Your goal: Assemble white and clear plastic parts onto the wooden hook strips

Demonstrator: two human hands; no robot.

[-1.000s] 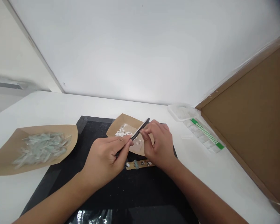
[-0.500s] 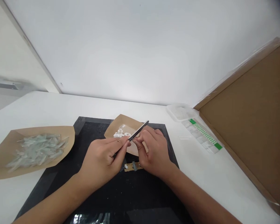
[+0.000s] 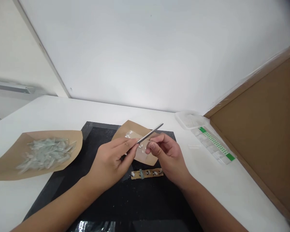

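A: Quick one: how far along?

B: Partway, I'm guessing. The brown strip (image 3: pixel 147 174) is lying on the black mat (image 3: pixel 140 199), at 6 o'clock from the slim dark stick (image 3: pixel 151 132). Whitish bits (image 3: pixel 132 173) are sitting along it, and a greenish piece (image 3: pixel 141 174) is crossing it near its 9 o'clock end. Is anything missing there? Can't tell.

A: What's left over?

B: White chips (image 3: pixel 129 133) are lying loose in the middle paper tray (image 3: pixel 134 125), at the mat's 12 o'clock. Glassy slivers (image 3: pixel 48 151) are filling the bigger paper tray (image 3: pixel 76 137), at 10 o'clock.

A: Left hand (image 3: pixel 116 156)?

B: Pinching that stick, thumb against fingers; the free end is pointing to 2 o'clock.

A: Right hand (image 3: pixel 166 154)?

B: Hovering just beside the stick, at its 5 o'clock, seemingly not touching it. Thumb and forefinger are curling nearly together; whether they're gripping something tiny, I can't tell.
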